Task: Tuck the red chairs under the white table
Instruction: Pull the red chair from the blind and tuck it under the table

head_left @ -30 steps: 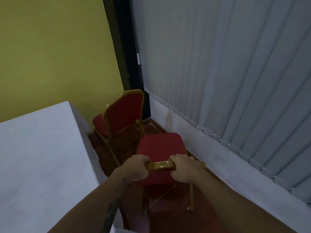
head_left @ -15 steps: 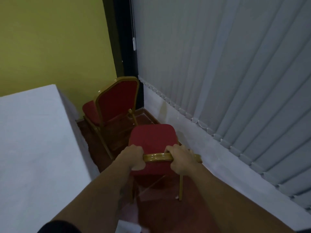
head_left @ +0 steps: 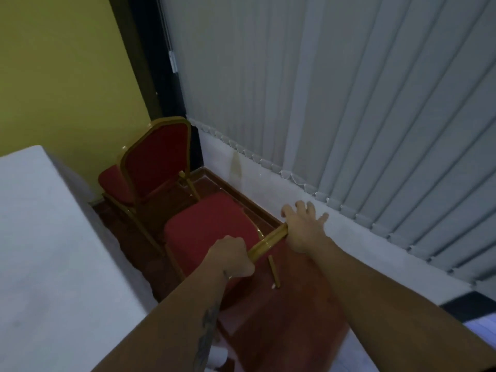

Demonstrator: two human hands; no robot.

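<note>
A red chair with a gold frame (head_left: 209, 226) stands right below me, its seat turned toward the white table (head_left: 40, 251) on the left. My left hand (head_left: 233, 256) is closed around the gold top rail of its backrest. My right hand (head_left: 303, 226) lies at the rail's right end with fingers spread, palm against it, not gripping. A second red chair (head_left: 158, 159) stands farther back in the corner, its seat close to the table's far edge.
Grey vertical blinds (head_left: 349, 103) and a low white wall ledge (head_left: 349, 237) run along the right. A yellow wall (head_left: 67, 76) closes the far left. Dark red floor (head_left: 281, 318) shows in the narrow strip between table and ledge.
The near chair has swung counter-clockwise, its seat now angled toward the table. My right hand has opened from its grip on the rail. The left hand keeps hold.
</note>
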